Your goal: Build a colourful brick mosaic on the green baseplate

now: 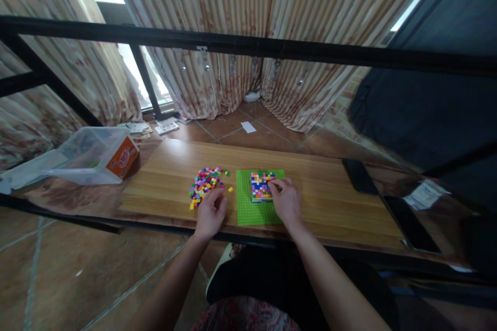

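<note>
Patterned clothing point(248, 314) fronts board edge point(174, 212); right fingers point(277, 182) pinched over bricks point(259, 186), left fingers point(216, 196) unclear.

Single head view, looking forward and down from above the table's point(334, 191) near-edge side. Close range: lap point(267, 274) is showing at bottom, green baseplate point(244, 207) sitting below frame centre, far edge crossing mid-frame, curtains point(217, 5) filling top.

Left hand point(212, 210) plus right hand point(287, 200): two
Green baseplate point(244, 208): just the one
Brick mosaic point(260, 191): one
Loose bricks point(204, 183): one heap, dozens, too many to count from here
Flat black slabs point(359, 176): two
Clear plastic bin point(85, 160): one
Wooden board point(166, 170): one
</note>
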A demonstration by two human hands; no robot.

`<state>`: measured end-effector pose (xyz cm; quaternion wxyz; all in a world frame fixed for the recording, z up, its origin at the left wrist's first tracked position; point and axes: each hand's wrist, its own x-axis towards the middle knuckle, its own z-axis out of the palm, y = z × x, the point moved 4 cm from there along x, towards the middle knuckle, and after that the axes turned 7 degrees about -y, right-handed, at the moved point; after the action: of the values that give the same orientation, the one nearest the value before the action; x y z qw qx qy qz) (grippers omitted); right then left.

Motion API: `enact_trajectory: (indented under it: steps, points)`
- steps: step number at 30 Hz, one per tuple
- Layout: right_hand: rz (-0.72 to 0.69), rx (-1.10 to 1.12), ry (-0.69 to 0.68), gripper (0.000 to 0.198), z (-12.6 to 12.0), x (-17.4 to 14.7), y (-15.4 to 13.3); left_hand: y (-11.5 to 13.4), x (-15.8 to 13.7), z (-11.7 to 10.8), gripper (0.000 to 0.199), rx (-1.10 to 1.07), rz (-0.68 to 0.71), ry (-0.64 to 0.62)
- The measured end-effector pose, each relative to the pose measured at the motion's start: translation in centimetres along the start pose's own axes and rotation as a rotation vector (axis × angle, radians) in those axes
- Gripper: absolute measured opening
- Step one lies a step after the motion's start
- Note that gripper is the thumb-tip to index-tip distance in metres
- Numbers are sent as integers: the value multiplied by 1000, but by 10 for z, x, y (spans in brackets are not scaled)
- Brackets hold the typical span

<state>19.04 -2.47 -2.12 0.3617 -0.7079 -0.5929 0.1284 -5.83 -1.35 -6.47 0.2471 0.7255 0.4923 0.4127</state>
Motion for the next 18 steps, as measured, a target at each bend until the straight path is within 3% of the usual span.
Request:
enact_trajectory:
  steps: [6, 18]
  points:
    - [188, -69, -137, 25, 2, 19, -4, 6, -1, 6, 18, 145, 126, -45]
    - [245, -221, -387, 20, 0, 51, 0, 11, -2, 8, 21, 196, 137, -33]
